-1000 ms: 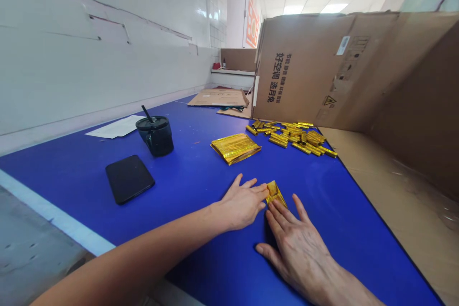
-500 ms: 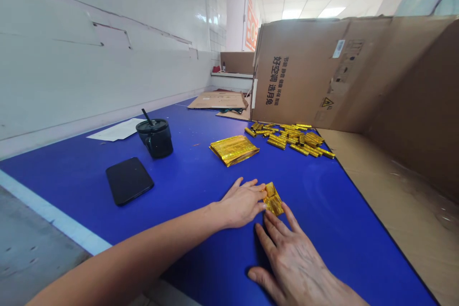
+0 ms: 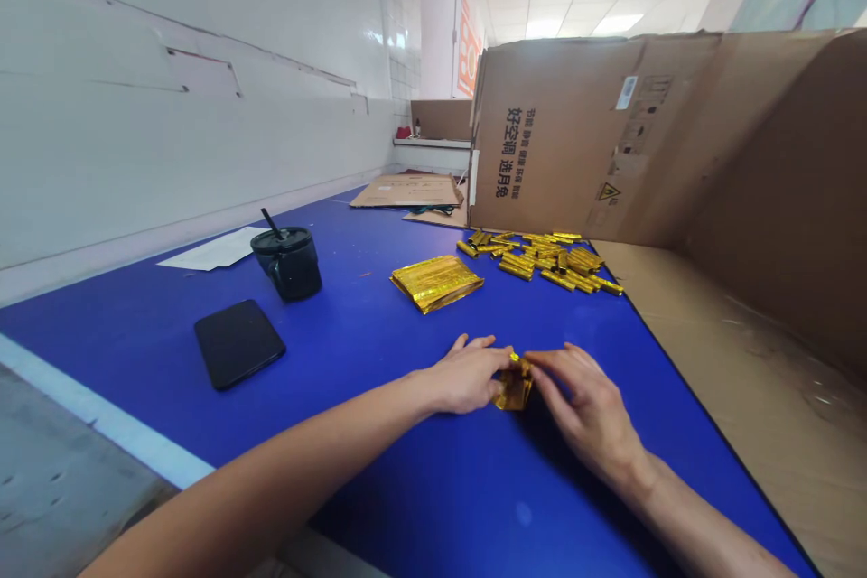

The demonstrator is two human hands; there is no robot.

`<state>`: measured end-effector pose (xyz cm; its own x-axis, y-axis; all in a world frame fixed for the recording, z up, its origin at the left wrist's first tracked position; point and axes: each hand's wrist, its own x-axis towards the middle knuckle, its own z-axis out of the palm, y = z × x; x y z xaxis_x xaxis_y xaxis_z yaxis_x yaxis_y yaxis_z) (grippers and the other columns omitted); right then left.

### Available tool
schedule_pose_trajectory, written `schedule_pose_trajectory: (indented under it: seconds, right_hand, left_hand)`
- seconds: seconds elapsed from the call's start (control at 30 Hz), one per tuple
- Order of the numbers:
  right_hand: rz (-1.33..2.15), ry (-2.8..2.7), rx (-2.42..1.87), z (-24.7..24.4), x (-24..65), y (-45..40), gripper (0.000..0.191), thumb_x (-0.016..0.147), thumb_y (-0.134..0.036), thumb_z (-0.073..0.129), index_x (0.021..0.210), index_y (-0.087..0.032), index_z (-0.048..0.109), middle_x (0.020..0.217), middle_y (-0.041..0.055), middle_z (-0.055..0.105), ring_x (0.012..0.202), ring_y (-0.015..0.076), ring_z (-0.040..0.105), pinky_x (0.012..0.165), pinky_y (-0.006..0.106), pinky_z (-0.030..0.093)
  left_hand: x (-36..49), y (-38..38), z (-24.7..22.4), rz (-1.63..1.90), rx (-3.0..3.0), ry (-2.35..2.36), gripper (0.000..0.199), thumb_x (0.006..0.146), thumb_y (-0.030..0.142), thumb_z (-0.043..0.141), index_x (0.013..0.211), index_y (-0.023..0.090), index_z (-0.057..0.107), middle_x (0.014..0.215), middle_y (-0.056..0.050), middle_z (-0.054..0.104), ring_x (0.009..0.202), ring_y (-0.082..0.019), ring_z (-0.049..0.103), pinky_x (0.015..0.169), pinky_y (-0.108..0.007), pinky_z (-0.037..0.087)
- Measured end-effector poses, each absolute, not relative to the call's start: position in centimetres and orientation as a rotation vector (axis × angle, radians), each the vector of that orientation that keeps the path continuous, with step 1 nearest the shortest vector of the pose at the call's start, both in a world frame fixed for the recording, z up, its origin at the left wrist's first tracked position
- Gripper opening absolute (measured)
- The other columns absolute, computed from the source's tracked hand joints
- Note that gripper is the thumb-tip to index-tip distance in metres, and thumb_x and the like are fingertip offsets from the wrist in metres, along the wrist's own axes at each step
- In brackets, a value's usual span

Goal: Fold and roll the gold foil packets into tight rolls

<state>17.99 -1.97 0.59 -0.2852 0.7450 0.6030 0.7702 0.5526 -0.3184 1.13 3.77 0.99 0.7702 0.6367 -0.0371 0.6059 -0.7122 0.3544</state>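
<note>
Two hands are being closed nearly shut in the head view, with a folded gold foil packet [image 3: 513,388] being pinched on the blue table [image 3: 406,479] between the left hand [image 3: 467,377] and the right hand [image 3: 582,402]. Both forearms are being angled inward. A flat gold foil stack [image 3: 436,283] and a pile of foil sticks [image 3: 542,258] are being borne by the table, before a cardboard carton [image 3: 562,140].

Both bare arms reach in low from the bottom corners: the left arm [image 3: 271,479] long and nearly flat, the right forearm [image 3: 704,515] angling up from the other side. The left hand [image 3: 467,377] lies palm-down and curled, pointing right. The right hand [image 3: 582,402] tilts inward, its fingertips [image 3: 535,361] almost meeting the left's (a small, close pinch, wrists relaxed).
</note>
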Motion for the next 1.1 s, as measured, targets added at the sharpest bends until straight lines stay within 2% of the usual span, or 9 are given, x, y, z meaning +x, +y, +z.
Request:
schedule_pose_trajectory:
  seconds: [0.1,0.17,0.23,0.3,0.4,0.53,0.8,0.97,1.1]
  right_hand:
    - [-0.012,-1.943,-1.267,0.0,19.4,-0.6,0.02,0.081,-0.025,0.044,0.091,-0.018,0.059,0.091,0.0079,0.064,0.088,0.0187,0.056,0.081,0.036,0.042]
    - [0.019,-1.982,-1.284,-0.2,19.6,-0.3,0.021,0.081,-0.025,0.043,0.09,-0.018,0.06,0.097,0.0086,0.063,0.094,0.0194,0.054,0.082,0.037,0.042]
    - [0.045,-2.084,-1.318,-0.3,19.4,-0.3,0.023,0.081,-0.025,0.042,0.091,-0.02,0.062,0.102,0.0072,0.062,0.101,0.0209,0.05,0.087,0.041,0.038]
    - [0.094,-2.212,-1.377,-0.1,19.1,-0.4,0.025,0.082,-0.025,0.042,0.095,-0.022,0.062,0.108,0.0051,0.06,0.108,0.0231,0.045,0.09,0.047,0.032]
    - [0.163,-2.347,-1.469,0.2,18.8,-0.6,0.028,0.083,-0.028,0.038,0.095,-0.024,0.063,0.114,0.0036,0.056,0.113,0.025,0.041,0.091,0.051,0.027]
    - [0.144,-2.368,-1.502,0.7,18.9,-0.6,0.032,0.085,-0.031,0.035,0.087,-0.022,0.066,0.108,0.006,0.059,0.104,0.0227,0.048,0.088,0.044,0.033]
    - [0.156,-2.312,-1.483,0.5,19.0,-0.7,0.034,0.085,-0.032,0.036,0.074,-0.021,0.066,0.095,0.0055,0.061,0.09,0.0189,0.052,0.082,0.035,0.038]
    - [0.183,-2.263,-1.457,0.3,19.0,-0.7,0.03,0.084,-0.03,0.039,0.073,-0.02,0.065,0.086,0.0052,0.061,0.082,0.0175,0.054,0.077,0.032,0.04]
    - [0.303,-2.091,-1.47,0.1,18.9,-0.8,0.025,0.081,-0.033,0.041,0.075,-0.019,0.061,0.078,0.0039,0.06,0.076,0.0172,0.055,0.07,0.03,0.042]
  left_hand:
    - [1.4,4.6,1.7,0.045,2.599,0.862,0.051,0.075,0.016,0.044,0.122,0.03,0.032,0.131,0.0,0.035,0.124,-0.025,0.019,0.095,-0.051,0.017]
    - [1.3,4.7,1.9,0.092,2.62,0.935,0.055,0.073,0.023,0.05,0.124,0.025,0.03,0.129,-0.004,0.037,0.123,-0.025,0.023,0.096,-0.047,0.02]
    - [1.2,4.5,1.9,0.164,2.658,1.056,0.055,0.071,0.031,0.055,0.121,0.02,0.036,0.124,-0.008,0.041,0.117,-0.026,0.031,0.093,-0.043,0.025]
    - [1.1,3.9,1.9,0.222,2.721,1.145,0.044,0.07,0.035,0.055,0.11,0.018,0.047,0.113,-0.009,0.048,0.108,-0.026,0.04,0.089,-0.041,0.03]
    - [1.5,2.8,2.0,0.269,2.801,1.25,0.026,0.073,0.031,0.051,0.094,0.018,0.056,0.098,-0.008,0.053,0.096,-0.025,0.045,0.082,-0.039,0.033]
    - [2.3,1.7,2.1,0.233,2.715,1.385,0.02,0.074,0.027,0.046,0.087,0.016,0.056,0.087,-0.009,0.057,0.088,-0.026,0.049,0.076,-0.039,0.035]
    - [3.2,0.7,1.8,0.261,2.64,1.398,0.023,0.072,0.036,0.048,0.08,0.016,0.054,0.081,-0.009,0.06,0.083,-0.026,0.053,0.074,-0.04,0.037]
    - [2.8,1.2,1.5,0.27,2.566,1.349,0.017,0.07,0.032,0.051,0.079,0.018,0.053,0.079,-0.006,0.06,0.081,-0.023,0.054,0.069,-0.033,0.039]
    - [1.8,2.4,0.9,0.373,2.395,1.249,0.012,0.07,0.026,0.049,0.079,0.019,0.052,0.071,0.0,0.058,0.067,-0.016,0.054,0.057,-0.024,0.038]
